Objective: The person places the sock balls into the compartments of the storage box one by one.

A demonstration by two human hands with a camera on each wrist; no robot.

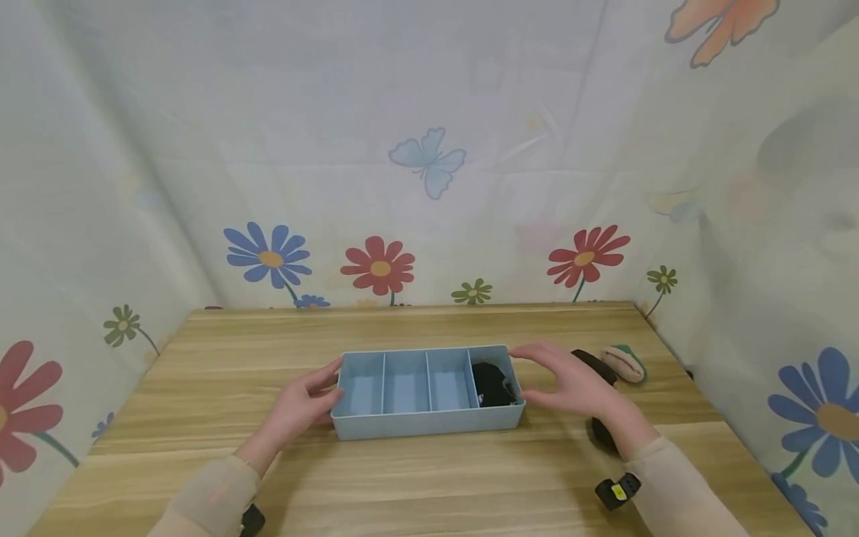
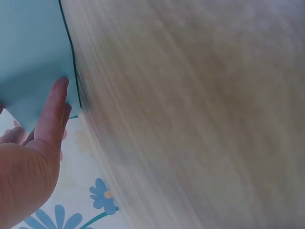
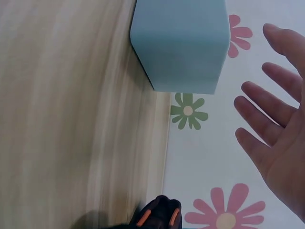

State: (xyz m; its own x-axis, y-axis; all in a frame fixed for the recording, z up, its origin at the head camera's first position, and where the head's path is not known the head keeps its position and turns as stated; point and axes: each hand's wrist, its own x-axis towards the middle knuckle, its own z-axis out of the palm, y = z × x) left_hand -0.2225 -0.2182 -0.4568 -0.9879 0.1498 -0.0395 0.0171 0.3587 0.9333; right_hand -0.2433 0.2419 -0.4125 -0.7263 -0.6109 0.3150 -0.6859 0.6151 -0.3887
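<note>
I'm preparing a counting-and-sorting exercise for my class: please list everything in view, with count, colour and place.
Box: one, light blue, four compartments, on the table
Black bundle: one, black, in the box's rightmost compartment
Dark item: one or two, black, partly hidden by the right arm
Pale bundle: one, beige with green edge, right of the right hand
Table: one, wood-coloured, under the box
Patterned cloth: count unclear, whitish with coloured print, around the table
Wrist cameras: two, black, one per wrist
Sleeves: two, beige, on both arms
Left hand: one, bare, touching the box's left end
Right hand: one, bare, at the box's right end
</note>
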